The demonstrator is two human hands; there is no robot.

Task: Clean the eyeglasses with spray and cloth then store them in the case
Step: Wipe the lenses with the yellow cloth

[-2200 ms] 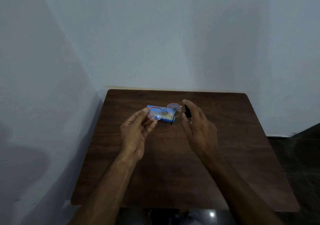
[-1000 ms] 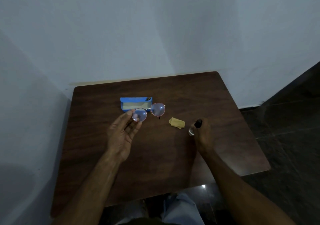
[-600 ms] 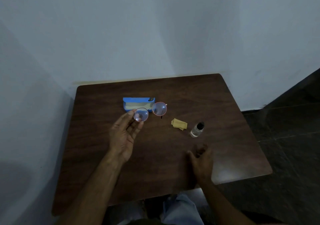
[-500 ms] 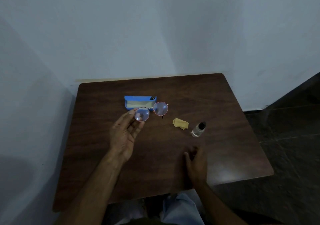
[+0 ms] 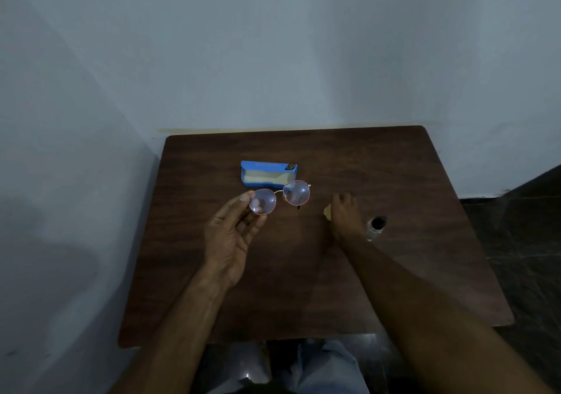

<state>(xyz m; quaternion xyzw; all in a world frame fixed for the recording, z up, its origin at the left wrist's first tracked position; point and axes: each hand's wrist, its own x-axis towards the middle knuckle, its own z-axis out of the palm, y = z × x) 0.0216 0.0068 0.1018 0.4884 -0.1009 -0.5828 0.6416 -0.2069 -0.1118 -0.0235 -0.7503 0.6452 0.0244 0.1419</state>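
One dark wooden table [image 5: 394, 272], set into a corner of pale walls. Everything counted below sits on or over it.

Two hands, both bare.
- The left hand [image 5: 230, 241] is raised over the table's middle, palm up. Thumb and fingertips close on the rim of one lens, clamped on the frame; the remaining fingers curl loosely beneath.
- The right hand [image 5: 346, 214] reaches forward, back of hand to camera, and lies over the cloth. Its fingers point down and are blurred, so I cannot tell whether they pinch the cloth or only touch it.

One blue case [image 5: 268, 175], lying open near the far side and showing a pale lining.

One pair of eyeglasses [image 5: 297, 193]: round lenses, thin reddish frame, held level just in front of the case and off the table.

One small clear spray bottle [image 5: 375, 226] with a dark cap, just right of the right wrist.

One yellow cloth [image 5: 327, 211], only a corner showing at the right hand's left edge.
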